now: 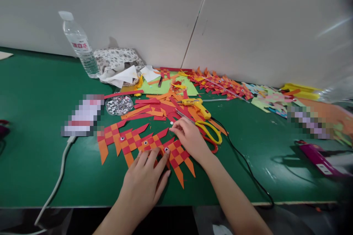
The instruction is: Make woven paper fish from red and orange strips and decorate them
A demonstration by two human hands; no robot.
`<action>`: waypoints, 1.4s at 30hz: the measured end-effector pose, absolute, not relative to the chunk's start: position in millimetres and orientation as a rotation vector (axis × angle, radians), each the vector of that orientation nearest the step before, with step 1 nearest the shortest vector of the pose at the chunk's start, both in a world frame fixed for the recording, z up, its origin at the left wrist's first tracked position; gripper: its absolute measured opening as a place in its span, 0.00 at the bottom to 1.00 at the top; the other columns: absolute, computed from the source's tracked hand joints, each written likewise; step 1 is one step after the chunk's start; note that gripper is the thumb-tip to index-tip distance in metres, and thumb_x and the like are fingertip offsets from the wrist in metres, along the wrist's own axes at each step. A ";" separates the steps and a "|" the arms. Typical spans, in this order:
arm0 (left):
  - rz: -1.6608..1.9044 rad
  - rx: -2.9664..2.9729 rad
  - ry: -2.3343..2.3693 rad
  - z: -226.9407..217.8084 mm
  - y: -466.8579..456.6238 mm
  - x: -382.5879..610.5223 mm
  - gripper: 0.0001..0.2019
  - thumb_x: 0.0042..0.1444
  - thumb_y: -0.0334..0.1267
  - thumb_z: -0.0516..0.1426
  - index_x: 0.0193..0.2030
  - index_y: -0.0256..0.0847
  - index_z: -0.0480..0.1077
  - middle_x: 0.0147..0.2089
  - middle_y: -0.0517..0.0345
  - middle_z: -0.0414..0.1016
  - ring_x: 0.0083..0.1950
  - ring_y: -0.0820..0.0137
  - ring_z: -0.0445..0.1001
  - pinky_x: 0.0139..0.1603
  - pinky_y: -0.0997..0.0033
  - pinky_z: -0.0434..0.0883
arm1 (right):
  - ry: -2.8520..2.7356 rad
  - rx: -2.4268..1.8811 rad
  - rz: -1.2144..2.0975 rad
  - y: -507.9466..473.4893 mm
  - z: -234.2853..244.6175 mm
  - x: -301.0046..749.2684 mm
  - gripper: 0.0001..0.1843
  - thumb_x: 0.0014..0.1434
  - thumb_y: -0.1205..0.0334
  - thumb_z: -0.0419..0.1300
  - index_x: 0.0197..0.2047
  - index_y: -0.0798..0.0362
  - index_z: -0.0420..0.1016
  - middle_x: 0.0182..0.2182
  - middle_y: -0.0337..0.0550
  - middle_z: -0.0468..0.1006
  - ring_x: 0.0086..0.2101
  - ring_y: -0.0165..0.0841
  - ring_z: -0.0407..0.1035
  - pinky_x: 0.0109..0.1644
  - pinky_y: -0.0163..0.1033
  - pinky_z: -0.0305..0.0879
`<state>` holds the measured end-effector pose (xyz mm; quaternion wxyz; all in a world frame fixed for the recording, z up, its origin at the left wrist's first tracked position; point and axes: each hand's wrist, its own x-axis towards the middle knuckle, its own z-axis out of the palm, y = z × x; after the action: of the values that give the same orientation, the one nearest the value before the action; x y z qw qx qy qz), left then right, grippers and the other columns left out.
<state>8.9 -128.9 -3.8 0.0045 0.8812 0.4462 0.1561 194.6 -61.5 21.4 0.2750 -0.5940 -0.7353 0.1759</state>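
Woven red-and-orange paper fish lie in a row on the green table; the rightmost paper fish (178,155) has a googly eye (166,149) on it. My left hand (146,176) rests on the fish with its fingers stretched out, the index fingertip at that eye. My right hand (190,137) is just above, thumb and fingers pinched together close to a small white disc (171,122); I cannot make out what is in the pinch. Beside its wrist are yellow-and-red-handled scissors (209,132). Behind them lies a yellow glue gun (197,105).
A dish of googly eyes (119,105) sits beside a blurred phone (82,115) on a white cable. Paper strips (149,108) spread behind the fish. A water bottle (81,49) stands at the wall. The glue gun's black cord (245,161) crosses the right side. Finished fish (220,84) are piled behind.
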 end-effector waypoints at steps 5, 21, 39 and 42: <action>0.486 2.756 1.391 -4.0 -128.5 9.2 0.20 0.62 0.43 0.49 0.60 0.48 0.64 0.52 0.53 0.71 0.50 0.59 0.68 0.46 0.60 0.70 | -2.002 -1.506 0.555 -66.1 26.1 203.0 0.08 0.61 0.58 0.55 0.31 0.50 0.68 0.32 0.38 0.69 0.33 0.30 0.66 0.36 0.35 0.61; 0.490 2.786 1.392 -5.4 -129.5 7.8 0.20 0.62 0.43 0.49 0.61 0.46 0.63 0.52 0.51 0.71 0.49 0.59 0.68 0.44 0.61 0.71 | -1.997 -1.432 0.860 -68.0 26.5 201.6 0.06 0.56 0.59 0.61 0.31 0.51 0.72 0.34 0.39 0.71 0.32 0.28 0.66 0.35 0.34 0.62; 0.512 2.783 1.392 -4.7 -128.9 8.8 0.20 0.61 0.43 0.49 0.59 0.46 0.65 0.51 0.51 0.71 0.49 0.59 0.69 0.44 0.61 0.70 | -2.138 -1.420 0.795 -68.9 23.5 198.1 0.05 0.59 0.62 0.58 0.31 0.51 0.71 0.32 0.37 0.70 0.33 0.28 0.65 0.36 0.34 0.60; 0.505 2.773 1.401 -4.8 -129.6 8.6 0.20 0.62 0.44 0.49 0.59 0.46 0.65 0.51 0.51 0.71 0.49 0.59 0.68 0.44 0.61 0.71 | -2.200 -1.409 0.801 -69.7 23.8 197.3 0.05 0.58 0.61 0.59 0.31 0.51 0.72 0.32 0.36 0.72 0.34 0.28 0.66 0.37 0.33 0.59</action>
<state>8.6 -129.6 -4.8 -0.0031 0.8810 0.4450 0.1606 197.3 -69.7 23.8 0.2029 -0.5049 -0.7883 0.2871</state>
